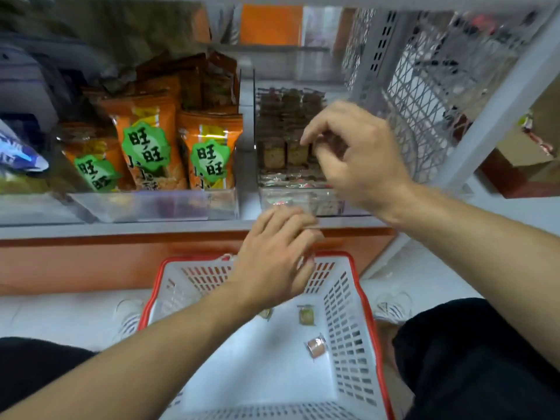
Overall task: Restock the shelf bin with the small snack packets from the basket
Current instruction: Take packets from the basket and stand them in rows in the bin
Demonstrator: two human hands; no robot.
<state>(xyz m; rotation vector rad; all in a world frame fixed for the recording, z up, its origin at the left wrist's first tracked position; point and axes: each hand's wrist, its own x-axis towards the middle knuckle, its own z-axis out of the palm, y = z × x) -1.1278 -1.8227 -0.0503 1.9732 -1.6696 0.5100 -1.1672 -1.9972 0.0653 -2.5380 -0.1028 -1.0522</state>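
Over the bin (303, 201), a packet (328, 144) is being pinched by the right hand (354, 156); left hand (272, 253) contents cannot be told. Three light, crinkly packets (306, 315) are lying in the basket (345, 298), best pinched edgewise.

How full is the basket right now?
Nearly empty. Three small packets lie on the bare white floor of the basket; the left hand may hide more.

White basket (348, 313) w/ red rim, brown snack packets (281, 128) in clear bin (303, 201), orange-green bags (145, 140).
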